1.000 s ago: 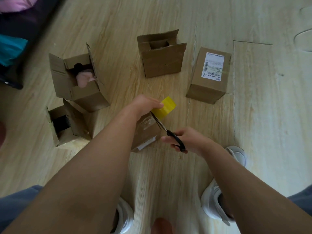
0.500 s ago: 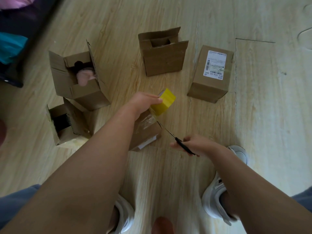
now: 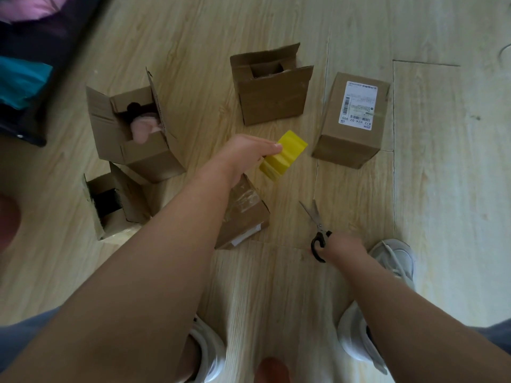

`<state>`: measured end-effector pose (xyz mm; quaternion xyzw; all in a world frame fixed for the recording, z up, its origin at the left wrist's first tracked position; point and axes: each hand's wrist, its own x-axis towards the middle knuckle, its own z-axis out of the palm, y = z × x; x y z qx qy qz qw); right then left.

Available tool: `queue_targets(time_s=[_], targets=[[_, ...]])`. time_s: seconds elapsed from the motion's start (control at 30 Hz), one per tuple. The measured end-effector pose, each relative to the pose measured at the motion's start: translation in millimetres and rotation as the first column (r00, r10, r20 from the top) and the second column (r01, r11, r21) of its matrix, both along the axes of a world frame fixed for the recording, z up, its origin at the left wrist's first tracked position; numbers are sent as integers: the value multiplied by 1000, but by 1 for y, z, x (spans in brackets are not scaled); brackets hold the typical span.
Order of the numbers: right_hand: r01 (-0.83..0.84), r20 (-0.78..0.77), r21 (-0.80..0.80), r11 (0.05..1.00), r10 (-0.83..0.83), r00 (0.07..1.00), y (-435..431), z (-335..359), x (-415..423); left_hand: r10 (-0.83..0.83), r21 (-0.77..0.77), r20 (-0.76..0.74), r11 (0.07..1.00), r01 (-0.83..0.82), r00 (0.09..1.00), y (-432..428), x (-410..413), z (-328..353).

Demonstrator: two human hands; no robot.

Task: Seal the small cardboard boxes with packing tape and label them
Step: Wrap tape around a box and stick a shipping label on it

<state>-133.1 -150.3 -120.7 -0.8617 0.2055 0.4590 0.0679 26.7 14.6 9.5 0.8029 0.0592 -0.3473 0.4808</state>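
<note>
1. The taped box (image 3: 243, 214) lies in the middle of the floor (image 3: 442, 189), beneath the left forearm. It looks sealed, but I cannot tell if it has a label.
2. The labelled box (image 3: 351, 120), toward the right, seems finished.
3. Three stand open and unsealed: far box (image 3: 271, 95), left box (image 3: 149, 158), near-left box (image 3: 130, 200).
4. Left hand (image 3: 246, 153) fingers curl round the tape roll (image 3: 284, 156). Right hand (image 3: 343, 248) fingers grip the scissors (image 3: 319, 226).

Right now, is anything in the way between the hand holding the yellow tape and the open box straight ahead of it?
Nothing visible. Only bare floor lies between the left hand, gripping the yellow tape, and the open box. The right hand holds scissors well aside.
</note>
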Motion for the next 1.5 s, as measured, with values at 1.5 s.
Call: queue_targets(time_s=[1.5], targets=[[153,437,82,985,-174,883,11,-14,-8,-171,612,548,749,-253,819,53,-87,-84]])
